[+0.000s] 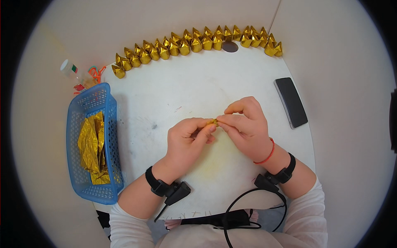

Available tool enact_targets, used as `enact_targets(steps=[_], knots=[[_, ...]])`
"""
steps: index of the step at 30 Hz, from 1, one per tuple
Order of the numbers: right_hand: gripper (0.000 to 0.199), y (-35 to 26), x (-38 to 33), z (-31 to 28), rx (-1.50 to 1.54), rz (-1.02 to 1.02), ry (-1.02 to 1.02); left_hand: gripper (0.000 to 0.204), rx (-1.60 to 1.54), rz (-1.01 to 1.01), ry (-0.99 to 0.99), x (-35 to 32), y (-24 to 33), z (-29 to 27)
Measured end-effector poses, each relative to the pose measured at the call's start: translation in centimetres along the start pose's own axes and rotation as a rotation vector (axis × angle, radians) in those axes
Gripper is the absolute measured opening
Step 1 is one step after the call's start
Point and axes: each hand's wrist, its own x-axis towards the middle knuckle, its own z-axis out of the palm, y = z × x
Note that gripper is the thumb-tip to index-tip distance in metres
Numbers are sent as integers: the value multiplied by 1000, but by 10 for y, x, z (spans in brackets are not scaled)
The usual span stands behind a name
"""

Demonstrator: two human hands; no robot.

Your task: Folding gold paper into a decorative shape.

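Over the middle of the white table, my left hand [190, 134] and my right hand [246, 126] meet at the fingertips. Between them is a small piece of gold foil paper [215, 122], mostly hidden by the fingers. The left thumb and forefinger pinch it from the left. From the right, the right thumb and forefinger pinch the same piece. Its exact shape is too small to tell. Rows of folded gold foil paper pieces [173, 47] with pointed tops stand along the far edge.
At the left, a blue plastic basket [112, 136] holds gold foil sheets [92, 144]. Behind it are a clear bottle [73, 72] and orange-handled scissors [97, 73]. A dark phone [290, 102] lies at the right. A dark disc [230, 46] sits by the gold rows. A black cable [227, 213] loops near my right forearm.
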Motion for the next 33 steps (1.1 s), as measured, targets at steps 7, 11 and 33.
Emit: enact_targets(steps=[7,11,33], knots=[[18,5,-3,3,2,-38,-34,22,-279,-97,-39,0,2,1],[15,3,-4,4,111,94,-36,24,-280,-103,-131,3,-1,-3],[18,10,-14,0,1498,970,-421,19,-750,-334,-442,8,-12,-13]])
